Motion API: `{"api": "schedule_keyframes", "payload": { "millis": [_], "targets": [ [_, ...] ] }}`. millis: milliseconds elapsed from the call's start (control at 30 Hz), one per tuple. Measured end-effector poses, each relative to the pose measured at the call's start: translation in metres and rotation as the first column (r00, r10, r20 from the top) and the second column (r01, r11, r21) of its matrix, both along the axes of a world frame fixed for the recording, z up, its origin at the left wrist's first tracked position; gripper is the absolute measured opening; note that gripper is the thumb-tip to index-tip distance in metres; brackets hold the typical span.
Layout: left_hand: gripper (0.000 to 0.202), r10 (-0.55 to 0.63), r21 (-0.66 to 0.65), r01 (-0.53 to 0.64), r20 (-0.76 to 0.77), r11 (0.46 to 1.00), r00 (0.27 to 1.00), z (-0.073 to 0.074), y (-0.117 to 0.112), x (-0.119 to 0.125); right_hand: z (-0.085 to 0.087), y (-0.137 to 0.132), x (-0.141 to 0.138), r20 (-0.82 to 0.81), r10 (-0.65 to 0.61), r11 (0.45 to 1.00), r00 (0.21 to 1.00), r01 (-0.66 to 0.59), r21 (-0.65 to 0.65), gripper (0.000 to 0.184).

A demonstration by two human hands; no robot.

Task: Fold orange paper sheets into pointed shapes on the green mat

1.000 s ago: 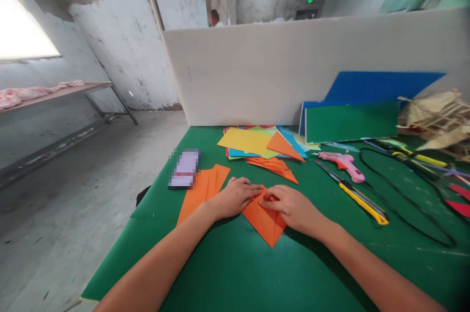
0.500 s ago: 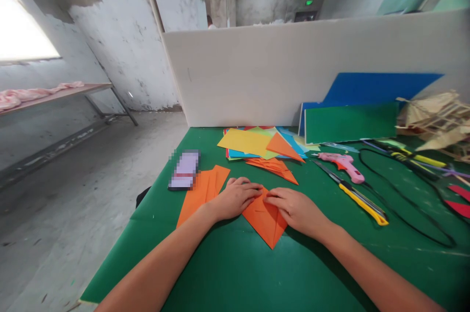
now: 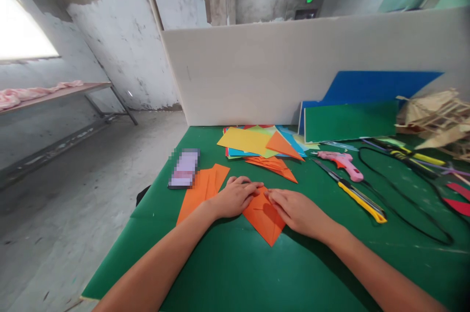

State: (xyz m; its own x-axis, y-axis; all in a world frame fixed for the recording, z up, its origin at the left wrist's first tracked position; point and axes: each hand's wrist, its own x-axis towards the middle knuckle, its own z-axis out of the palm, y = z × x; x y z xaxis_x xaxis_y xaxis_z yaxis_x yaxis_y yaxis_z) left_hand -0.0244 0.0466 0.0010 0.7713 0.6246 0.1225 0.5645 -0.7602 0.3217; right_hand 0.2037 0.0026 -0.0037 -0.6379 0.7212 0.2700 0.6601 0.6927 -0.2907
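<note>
A folded sheet of orange paper lies on the green table in front of me, one corner pointing toward me and a small slit-like line across its middle. My left hand is closed on its upper left edge, fingertips bent over the top. From the other side my right hand pinches the upper right edge, its fingers pressed together near the left fingertips. The paper's top corner is mostly hidden beneath the fingers. Beyond the hands lie several folded orange triangles. More orange sheets are left of my left hand.
A phone overlaps the left sheets. Coloured paper is stacked at the back. On the right are a pink glue gun, its black cord, and a yellow utility knife. A white board stands behind the green table.
My right fingertips have shifted very slightly along the paper. Both hands otherwise stay in place on the sheet, and the whole view has moved a little.
</note>
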Motion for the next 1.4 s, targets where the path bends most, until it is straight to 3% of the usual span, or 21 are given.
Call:
{"api": "schedule_keyframes", "payload": {
  "millis": [333, 567, 633, 733, 867, 967, 1067, 1200, 1400],
  "targets": [
    [0.026, -0.002, 0.067, 0.002, 0.012, 0.998, 1.000, 0.006, 0.000, 0.001, -0.007, 0.004, 0.006, 0.085, 0.017, 1.000, 0.996, -0.017, 0.000, 0.029],
    [0.029, 0.046, 0.113, -0.043, -0.026, 0.993, 0.999, 0.010, -0.012, 0.001, -0.005, 0.002, -0.002, -0.013, 0.025, 0.996, 1.000, -0.026, -0.080, 0.024],
    [0.032, 0.030, 0.117, -0.026, -0.027, 0.993, 0.999, 0.009, -0.015, 0.001, -0.006, 0.003, -0.002, -0.050, -0.004, 0.992, 0.999, -0.002, -0.124, 0.021],
    [0.036, 0.025, 0.157, -0.016, -0.055, 0.988, 0.998, 0.003, -0.019, 0.004, -0.010, 0.005, -0.001, -0.085, -0.046, 0.985, 0.995, 0.031, -0.167, 0.034],
    [0.030, 0.031, 0.295, 0.031, -0.206, 0.955, 0.978, -0.008, -0.023, 0.010, -0.012, 0.007, -0.001, -0.122, -0.071, 0.981, 0.990, 0.047, -0.190, 0.042],
    [0.025, 0.116, 0.361, -0.001, -0.297, 0.932, 0.948, -0.013, -0.028, 0.016, -0.011, 0.008, -0.002, -0.138, -0.060, 0.984, 0.989, 0.036, -0.175, 0.039],
    [0.015, 0.237, 0.339, -0.111, -0.358, 0.934, 0.903, -0.014, -0.036, 0.022, -0.009, 0.008, -0.002, -0.128, -0.063, 0.985, 0.990, 0.041, -0.166, 0.038],
    [0.026, 0.322, 0.376, -0.147, -0.459, 0.915, 0.828, -0.014, -0.047, 0.029, -0.009, 0.009, -0.001, -0.108, -0.060, 0.984, 0.992, 0.041, -0.172, 0.040],
    [0.013, 0.344, 0.431, -0.171, -0.364, 0.886, 0.865, -0.011, -0.048, 0.029, -0.010, 0.009, -0.001, -0.074, -0.097, 0.987, 0.992, 0.087, -0.135, 0.036]
  ]
}}
